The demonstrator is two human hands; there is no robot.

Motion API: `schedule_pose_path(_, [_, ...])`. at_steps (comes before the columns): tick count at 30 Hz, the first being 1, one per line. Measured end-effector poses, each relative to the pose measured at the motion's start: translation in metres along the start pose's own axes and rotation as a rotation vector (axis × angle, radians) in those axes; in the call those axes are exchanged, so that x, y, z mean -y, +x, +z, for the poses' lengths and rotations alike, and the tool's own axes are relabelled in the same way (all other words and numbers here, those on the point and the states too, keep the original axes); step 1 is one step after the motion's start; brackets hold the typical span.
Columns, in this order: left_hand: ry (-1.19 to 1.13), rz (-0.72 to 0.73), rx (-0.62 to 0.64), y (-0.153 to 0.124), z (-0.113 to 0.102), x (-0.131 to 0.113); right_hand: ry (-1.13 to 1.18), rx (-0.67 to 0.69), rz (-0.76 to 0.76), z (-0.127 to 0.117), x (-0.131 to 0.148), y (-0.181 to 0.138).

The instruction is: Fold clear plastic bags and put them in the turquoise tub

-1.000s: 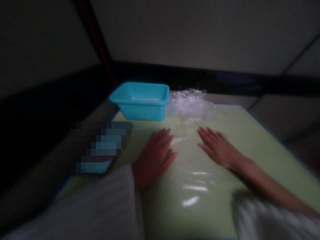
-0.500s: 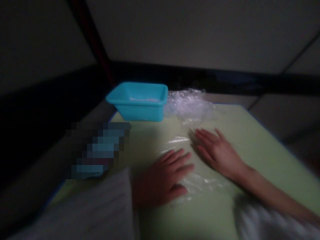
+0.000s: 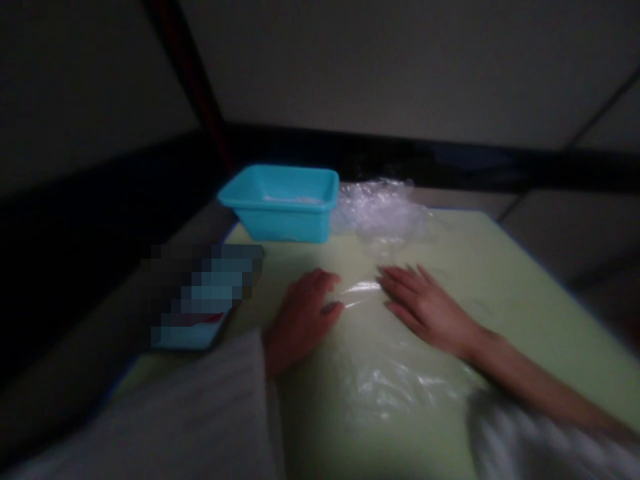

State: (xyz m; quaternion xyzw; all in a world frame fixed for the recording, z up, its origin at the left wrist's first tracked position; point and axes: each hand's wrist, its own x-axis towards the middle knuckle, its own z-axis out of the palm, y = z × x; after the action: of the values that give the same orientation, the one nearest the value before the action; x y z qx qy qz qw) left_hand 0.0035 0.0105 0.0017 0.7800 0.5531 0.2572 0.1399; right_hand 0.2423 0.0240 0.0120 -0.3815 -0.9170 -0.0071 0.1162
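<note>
A clear plastic sheet or bag (image 3: 390, 387) lies flat on the table, with bright creases between my hands and wrinkles nearer to me. My left hand (image 3: 305, 317) is at its left side, fingers curved and the thumb apart from them. Whether those fingertips touch the plastic I cannot tell. Palm down on the right, my right hand (image 3: 427, 303) rests with its fingers stretched out and its fingertips by the shiny crease. Neither hand visibly grips anything.
A turquoise plastic basin (image 3: 285, 223) stands at the back left, something pale inside. Crumpled clear plastic (image 3: 383, 210) is heaped beside it. On the left lies a pixelated bluish flat object (image 3: 210, 293). The yellow-green tabletop (image 3: 520, 300) has a blue edge.
My left hand has moved away from me and slightly left, its spread fingers now curved. My right hand has shifted slightly left. More of the near wrinkled plastic shows.
</note>
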Motion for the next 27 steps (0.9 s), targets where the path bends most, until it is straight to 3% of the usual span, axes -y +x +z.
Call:
schedule_pose_path(4, [-0.179,-0.105,0.003,0.002,-0.001,-0.006,0.035,-0.021,0.010,0.000,0.001,0.001])
schedule_pose_path(10, [-0.394,-0.117,-0.064,0.002,-0.002,-0.011,0.077,-0.043,0.013,-0.001,0.001,0.001])
schedule_pose_path(19, [-0.474,-0.032,-0.033,-0.001,0.002,-0.009,0.098,-0.068,0.017,-0.001,0.001,0.001])
schedule_pose_path(27, [-0.450,-0.144,-0.076,0.000,0.002,-0.012,0.138,-0.080,0.019,-0.001,0.001,0.000])
